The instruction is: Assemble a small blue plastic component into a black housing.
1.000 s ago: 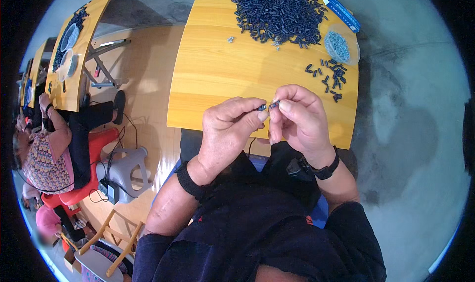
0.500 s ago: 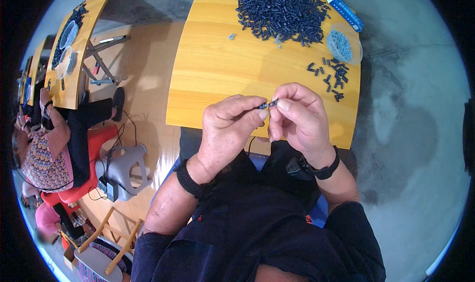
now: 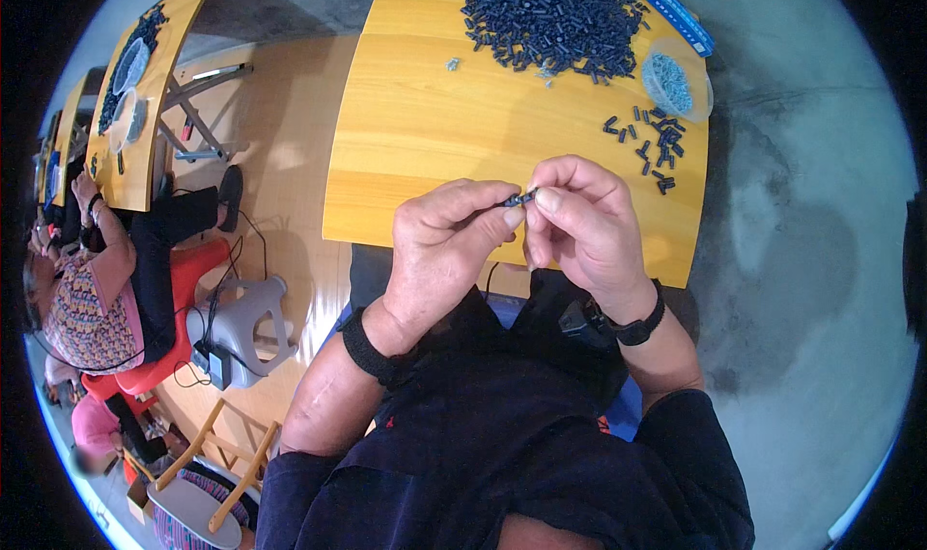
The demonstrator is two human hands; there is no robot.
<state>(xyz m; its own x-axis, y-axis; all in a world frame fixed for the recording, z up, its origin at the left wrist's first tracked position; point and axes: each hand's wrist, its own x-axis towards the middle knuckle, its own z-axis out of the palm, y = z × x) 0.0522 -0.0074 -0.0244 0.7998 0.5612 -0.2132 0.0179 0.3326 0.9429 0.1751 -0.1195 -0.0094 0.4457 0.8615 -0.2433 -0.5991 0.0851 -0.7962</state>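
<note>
While facing the near edge of the yellow table, with a black heap on its far part, a clear tub at its right edge and grey floor beyond that side, holds left hand and right hand angled together over its near edge, pinching small dark pieces between thumbs and forefingers; cannot tell whether joined.

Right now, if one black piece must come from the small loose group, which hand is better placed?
Probably the right hand: the loose black cylindrical pieces lie on its side of the wood-grain table, and the left hand is farther. Both pinch small dark parts, so neither is free.
</note>
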